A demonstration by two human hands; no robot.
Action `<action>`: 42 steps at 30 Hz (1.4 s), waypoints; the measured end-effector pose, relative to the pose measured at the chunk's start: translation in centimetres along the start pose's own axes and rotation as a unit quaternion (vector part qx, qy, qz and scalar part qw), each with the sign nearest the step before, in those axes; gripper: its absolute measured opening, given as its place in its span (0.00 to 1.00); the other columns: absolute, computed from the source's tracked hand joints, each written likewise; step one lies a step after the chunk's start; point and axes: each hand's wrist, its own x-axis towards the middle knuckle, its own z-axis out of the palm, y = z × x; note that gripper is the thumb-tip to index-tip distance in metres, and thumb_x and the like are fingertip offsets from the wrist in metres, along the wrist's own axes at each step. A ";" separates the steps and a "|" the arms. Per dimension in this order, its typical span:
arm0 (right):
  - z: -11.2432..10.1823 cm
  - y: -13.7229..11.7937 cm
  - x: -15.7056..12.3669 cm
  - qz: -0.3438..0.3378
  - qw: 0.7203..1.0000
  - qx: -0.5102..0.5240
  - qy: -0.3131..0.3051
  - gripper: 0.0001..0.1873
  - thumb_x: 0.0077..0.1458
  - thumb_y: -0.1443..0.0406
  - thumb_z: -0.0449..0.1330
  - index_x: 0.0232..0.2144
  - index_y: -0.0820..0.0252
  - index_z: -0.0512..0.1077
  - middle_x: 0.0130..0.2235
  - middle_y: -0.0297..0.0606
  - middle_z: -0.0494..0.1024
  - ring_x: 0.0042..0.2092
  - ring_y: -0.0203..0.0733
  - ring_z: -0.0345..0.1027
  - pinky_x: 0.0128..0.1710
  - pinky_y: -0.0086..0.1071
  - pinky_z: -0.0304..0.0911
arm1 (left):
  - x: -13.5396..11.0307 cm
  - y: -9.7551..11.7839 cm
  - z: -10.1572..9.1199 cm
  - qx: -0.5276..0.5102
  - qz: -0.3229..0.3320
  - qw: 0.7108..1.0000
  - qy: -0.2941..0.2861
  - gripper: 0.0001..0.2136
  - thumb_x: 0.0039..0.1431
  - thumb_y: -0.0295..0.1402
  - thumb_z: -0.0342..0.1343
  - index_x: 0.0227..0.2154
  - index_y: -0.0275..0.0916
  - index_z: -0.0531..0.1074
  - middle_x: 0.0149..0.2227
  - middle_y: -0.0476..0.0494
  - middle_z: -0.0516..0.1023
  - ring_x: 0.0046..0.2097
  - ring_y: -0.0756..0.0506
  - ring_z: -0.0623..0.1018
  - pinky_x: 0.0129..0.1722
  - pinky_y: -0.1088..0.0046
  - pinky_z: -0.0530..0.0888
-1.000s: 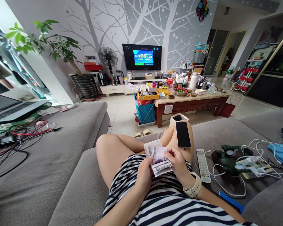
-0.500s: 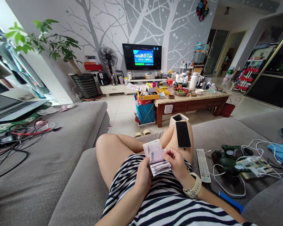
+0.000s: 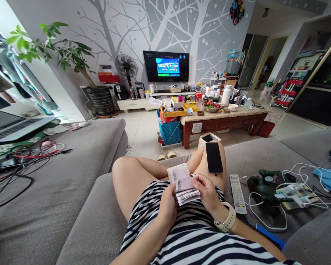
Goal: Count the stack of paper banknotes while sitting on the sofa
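Note:
Over my lap I hold a folded bundle of pale, printed banknotes (image 3: 179,172). Its upper part lies flat toward the knees, while the lower ends fan out in several layers toward me. My left hand (image 3: 168,204) is closed around the left side of the bundle, with the thumb on top. At the right edge, the thumb and fingertips of my right hand (image 3: 206,189) pinch one note that curves across the fold. A phone (image 3: 213,157) lies face up on my right thigh, just beyond the right hand.
On the grey sofa (image 3: 105,198) to my right are a remote control (image 3: 238,194), a dark green figure-like stand (image 3: 267,187) and a power strip (image 3: 299,195) with white cables. Tangled cables (image 3: 22,158) and a laptop (image 3: 16,127) are at left. Ahead stands a crowded coffee table (image 3: 223,119).
The note pinched by my right hand has bent down toward me and now shows as a narrower band across the bundle. My left hand has hardly moved.

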 end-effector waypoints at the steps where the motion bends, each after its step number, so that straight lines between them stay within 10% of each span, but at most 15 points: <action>1: 0.0 -0.1 0.0 -0.002 1.000 -0.002 0.002 0.18 0.56 0.52 0.59 0.24 0.60 0.67 0.24 0.30 0.63 0.26 0.35 0.53 0.27 0.29 0.51 | 0.0 0.1 0.0 0.002 0.001 1.000 0.000 0.12 0.49 0.40 0.59 0.28 0.35 0.78 0.29 0.41 0.83 0.37 0.38 0.80 0.38 0.64 0.75; 42: -0.3 1.7 0.8 0.038 0.998 0.009 0.044 0.18 0.52 0.54 0.62 0.22 0.58 0.63 0.22 0.27 0.61 0.25 0.34 0.51 0.26 0.29 0.50 | -1.1 0.9 0.7 0.022 0.000 1.000 0.013 0.11 0.44 0.33 0.64 0.32 0.35 0.78 0.29 0.42 0.83 0.37 0.37 0.81 0.40 0.63 0.75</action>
